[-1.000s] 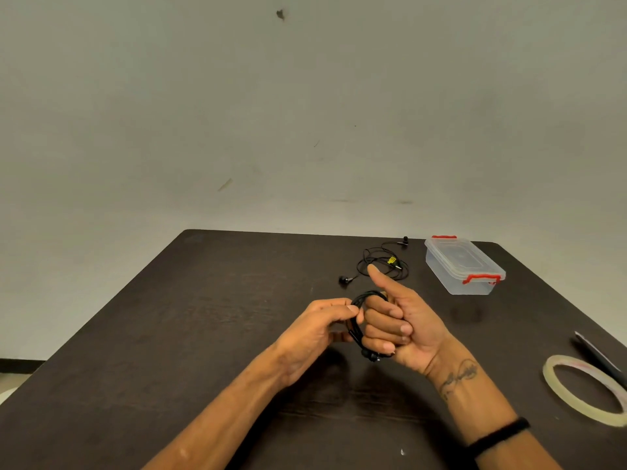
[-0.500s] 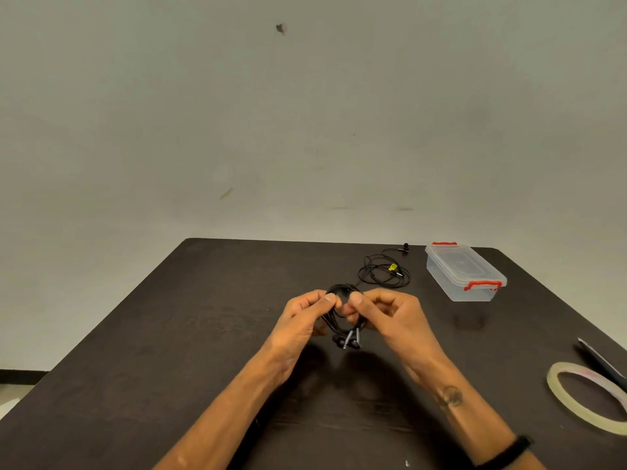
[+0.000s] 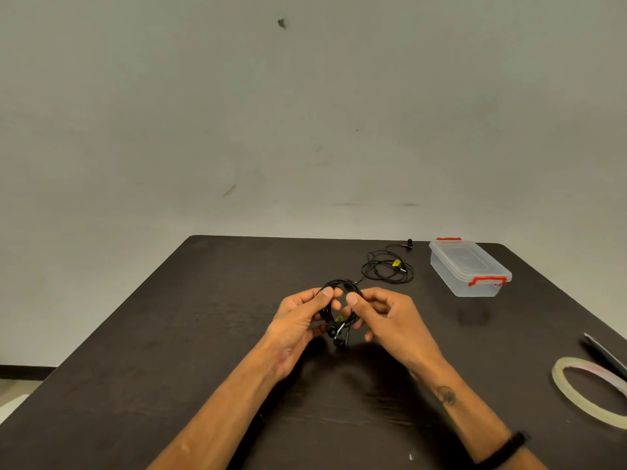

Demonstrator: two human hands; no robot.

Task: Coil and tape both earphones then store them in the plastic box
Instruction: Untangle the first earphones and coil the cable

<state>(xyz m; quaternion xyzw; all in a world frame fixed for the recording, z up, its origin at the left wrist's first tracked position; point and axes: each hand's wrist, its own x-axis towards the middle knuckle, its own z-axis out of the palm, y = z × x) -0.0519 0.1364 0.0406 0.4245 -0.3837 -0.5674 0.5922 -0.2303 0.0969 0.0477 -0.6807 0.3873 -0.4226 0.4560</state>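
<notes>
A black earphone wound into a small coil (image 3: 339, 286) is held above the middle of the dark table (image 3: 169, 334). My left hand (image 3: 298, 317) pinches its left side and my right hand (image 3: 386, 317) pinches its right side, thumbs on top. Its earbuds and plug hang below the coil between my hands. A second black earphone (image 3: 388, 268) lies in a loose heap on the table farther back, with a small yellow tag. The clear plastic box (image 3: 470, 271) with red clips stands closed at the back right. A roll of clear tape (image 3: 590, 390) lies at the right edge.
A thin dark flat object (image 3: 607, 354) lies beside the tape roll at the right edge. A pale wall rises behind the table's far edge. Floor shows past the table's left side.
One second ago my right hand was wrapped through the coil with its thumb up. Now both hands pinch the coil by its sides and have lifted it slightly farther from me.
</notes>
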